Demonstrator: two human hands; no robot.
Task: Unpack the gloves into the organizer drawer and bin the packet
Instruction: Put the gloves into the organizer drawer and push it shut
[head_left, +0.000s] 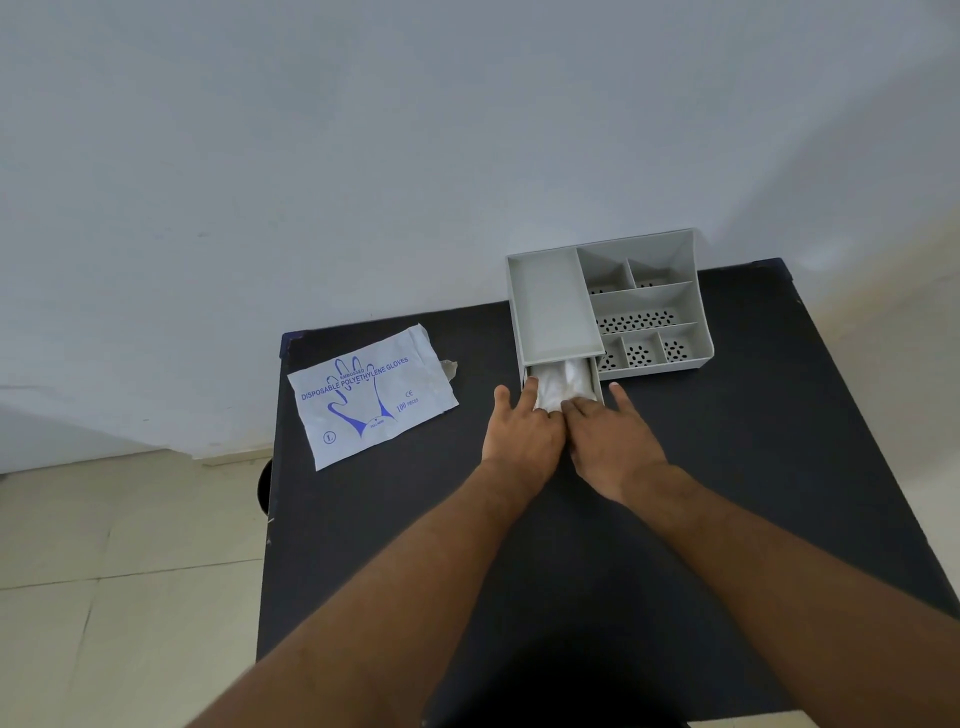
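Both hands, left hand (522, 434) and right hand (608, 441), press flat, fingers spread, on the gloves (563, 384) in the drawer (597, 387), centre frame; packet (371, 397) lies left.

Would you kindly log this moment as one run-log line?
gloves in open drawer | left hand, right hand at drawer front | packet on table, unbinned

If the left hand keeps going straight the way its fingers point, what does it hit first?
Probably the organizer drawer: the left hand points up and slightly right, its fingertips already at the drawer's left front edge, beside the white gloves inside. Whether they already touch is unclear.
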